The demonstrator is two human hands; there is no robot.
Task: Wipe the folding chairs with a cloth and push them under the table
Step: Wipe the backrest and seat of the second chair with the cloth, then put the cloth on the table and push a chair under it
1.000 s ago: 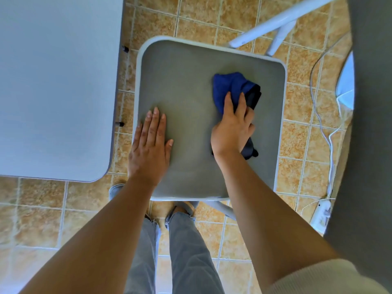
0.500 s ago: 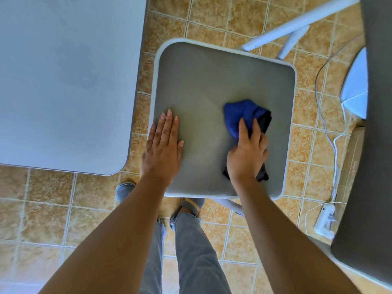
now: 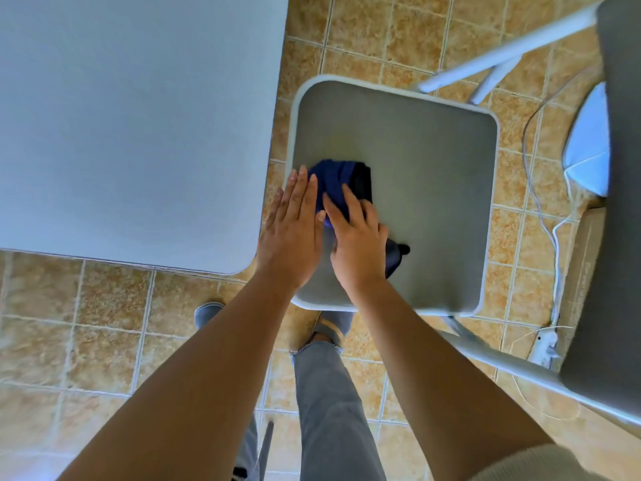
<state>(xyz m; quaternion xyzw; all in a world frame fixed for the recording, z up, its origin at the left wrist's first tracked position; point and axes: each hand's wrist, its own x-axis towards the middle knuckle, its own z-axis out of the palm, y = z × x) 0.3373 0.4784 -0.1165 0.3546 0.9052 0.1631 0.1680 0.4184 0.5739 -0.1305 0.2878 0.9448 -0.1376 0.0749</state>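
A folding chair's grey padded seat (image 3: 423, 175) with a white rim fills the middle, seen from above. A dark blue cloth (image 3: 338, 182) lies on the seat's near left part. My right hand (image 3: 357, 234) presses down on the cloth with fingers spread over it. My left hand (image 3: 293, 230) lies flat on the seat's left edge, fingers straight and close together, touching the cloth's left side. The chair's grey backrest (image 3: 621, 237) rises along the right edge. The grey table top (image 3: 131, 126) sits just left of the seat.
The floor is tan tile (image 3: 86, 341). White cables (image 3: 541, 216) and a power strip (image 3: 544, 345) lie on the floor at the right, beside a white object (image 3: 589, 147). My legs and feet (image 3: 326, 394) stand below the seat's near edge. White chair legs (image 3: 499, 60) cross at top right.
My right hand has slid the cloth leftward across the seat until it meets my left hand. My left hand stays on the seat's left edge. The view has shifted, so the chair appears further right.
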